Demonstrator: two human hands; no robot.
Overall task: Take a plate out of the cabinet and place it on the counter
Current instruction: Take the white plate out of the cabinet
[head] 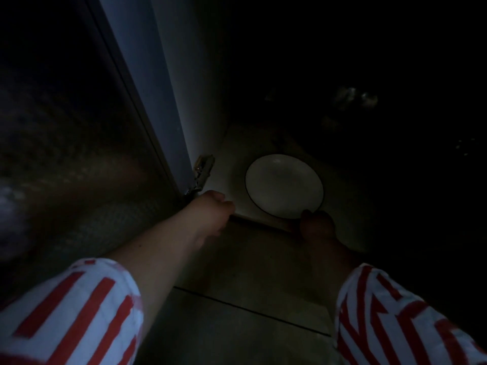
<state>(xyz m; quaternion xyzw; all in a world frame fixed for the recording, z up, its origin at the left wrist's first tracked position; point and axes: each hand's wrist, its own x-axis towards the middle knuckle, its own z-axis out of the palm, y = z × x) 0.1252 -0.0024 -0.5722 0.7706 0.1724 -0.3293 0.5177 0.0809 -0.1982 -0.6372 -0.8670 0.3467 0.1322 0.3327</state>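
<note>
A white round plate (284, 186) with a thin dark rim lies flat on the floor of a low, dark cabinet (232, 164). My right hand (316, 224) is at the plate's near edge, fingers touching or pinching the rim; the dim light hides the exact grip. My left hand (213, 210) rests on the cabinet's front lip, left of the plate, fingers curled over the edge. Both forearms come out of red-and-white striped sleeves.
The open cabinet door (147, 88) stands on the left, its metal hinge (203, 168) just above my left hand. Pale floor tiles (237, 312) lie below the cabinet. The cabinet's right side is black, with faint unclear shapes (353, 97).
</note>
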